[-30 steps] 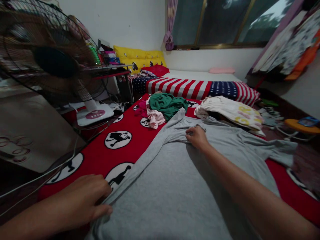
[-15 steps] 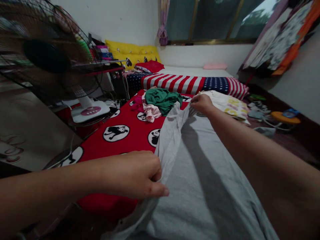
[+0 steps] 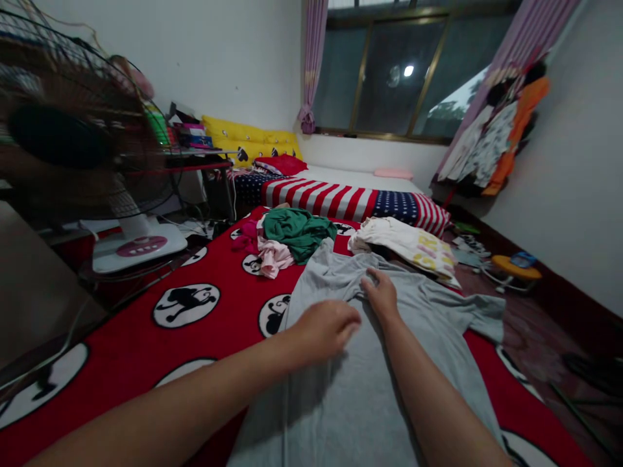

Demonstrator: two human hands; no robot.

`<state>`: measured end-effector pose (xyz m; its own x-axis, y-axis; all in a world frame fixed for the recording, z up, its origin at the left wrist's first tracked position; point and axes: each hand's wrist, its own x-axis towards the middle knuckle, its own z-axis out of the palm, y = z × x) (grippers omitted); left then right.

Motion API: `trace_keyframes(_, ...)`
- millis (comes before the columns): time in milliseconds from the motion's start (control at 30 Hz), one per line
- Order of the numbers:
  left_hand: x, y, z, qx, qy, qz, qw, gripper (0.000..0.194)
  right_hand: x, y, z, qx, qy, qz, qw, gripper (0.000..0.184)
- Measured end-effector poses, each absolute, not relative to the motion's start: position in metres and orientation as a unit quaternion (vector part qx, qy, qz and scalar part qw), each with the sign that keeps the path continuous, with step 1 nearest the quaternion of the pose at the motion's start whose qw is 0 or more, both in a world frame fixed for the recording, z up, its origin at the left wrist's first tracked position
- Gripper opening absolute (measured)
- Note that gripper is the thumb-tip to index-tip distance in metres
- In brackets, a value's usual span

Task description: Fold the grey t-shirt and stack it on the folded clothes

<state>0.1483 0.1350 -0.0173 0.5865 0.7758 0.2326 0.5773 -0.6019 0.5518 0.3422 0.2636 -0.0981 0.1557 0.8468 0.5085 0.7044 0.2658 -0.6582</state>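
On grey shirt [image 3: 389, 363]: left hand [image 3: 324, 327] flat, right hand [image 3: 382, 295] pinching fabric.

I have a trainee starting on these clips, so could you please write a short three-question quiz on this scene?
1. True or false: both hands rest on the grey shirt.
2. Which garment lies nearest the shirt's collar? A) green garment B) striped blanket C) yellow pillow
3. What does the shirt lie on?

Key
1. True: left hand and right hand both press on it.
2. A
3. The red blanket with round black-and-white figures.
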Motion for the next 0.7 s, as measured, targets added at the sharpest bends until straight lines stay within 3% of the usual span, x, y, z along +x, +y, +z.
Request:
trace_keyframes(100,0.138,0.186,-0.052,0.799,0.485,0.331,0.128,0.05,0.344,0.264,-0.098,-0.578,-0.635,0.1,0.503,0.047)
trace_keyframes(300,0.125,0.211,-0.088,0.803,0.537,0.246,0.077,0.066,0.343,0.244,-0.082,-0.579,-0.56,0.005,0.593,0.043)
trace_keyframes(367,0.126,0.208,-0.088,0.815,0.535,0.216,0.051,0.066,0.347,0.237,-0.077,-0.645,-0.541,-0.012,0.539,0.04)
trace_keyframes(467,0.13,0.205,-0.087,0.821,0.546,0.165,0.025,0.06,0.354,0.231,-0.071,-0.737,-0.554,-0.017,0.386,0.033)
trace_keyframes(533,0.132,0.205,-0.089,0.822,0.548,0.153,0.008,0.056,0.357,0.23,-0.067,-0.728,-0.58,-0.068,0.36,0.03)
trace_keyframes(633,0.133,0.205,-0.092,0.821,0.548,0.161,-0.007,0.056,0.35,0.233,-0.056,-0.636,-0.616,-0.117,0.451,0.029)
trace_keyframes(700,0.133,0.205,-0.093,0.82,0.547,0.17,-0.009,0.057,0.339,0.24,-0.049,-0.574,-0.65,-0.057,0.496,0.027)
